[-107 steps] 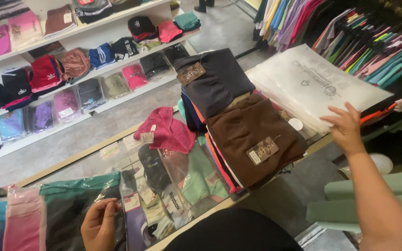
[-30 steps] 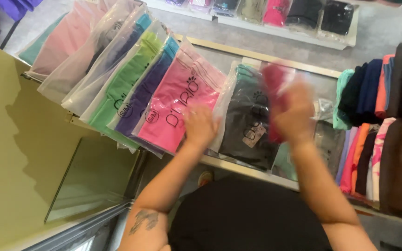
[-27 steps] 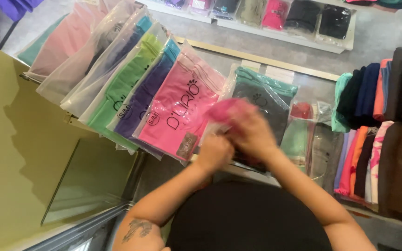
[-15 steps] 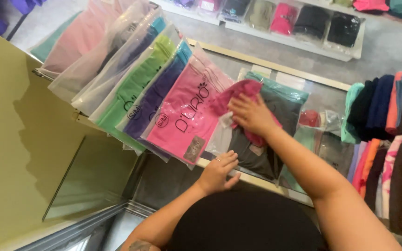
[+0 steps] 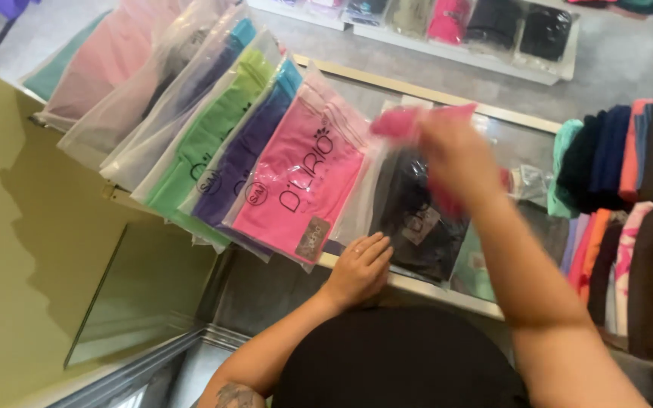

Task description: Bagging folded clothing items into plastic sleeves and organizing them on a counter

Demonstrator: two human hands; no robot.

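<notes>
**Pink garment lifted off the bench**

The right hand point(image 5: 455, 155) is now raised above the bench point(image 5: 432, 285), its grip closed on a bright pink garment point(image 5: 410, 121) that trails to the left of the fingers; the hand is blurred, so the exact finger placement cannot be told. Half a second ago this same hand pressed the pink garment down on the dark bagged garment point(image 5: 417, 215); now the two are apart, and the dark bag lies uncovered near the bench's near edge.

The left hand point(image 5: 357, 268) has shifted little: it rests flat at the near edge of the bench, fingers loosely spread and holding nothing, its fingertips touching the lower edge of the dark bag, just right of the pink bagged garment point(image 5: 300, 177).

To the left, the fanned row of clear bags lies as before, overlapping toward the bench's left end: purple point(image 5: 247, 147), green point(image 5: 205, 140), then pale pink point(image 5: 107, 72). A teal bag point(image 5: 474, 268) shows from under the dark one. Folded clothes stand stacked point(image 5: 614, 162) at the bench's right end. Bagged items fill the shelf point(image 5: 493, 23) on the far side of the floor.
</notes>
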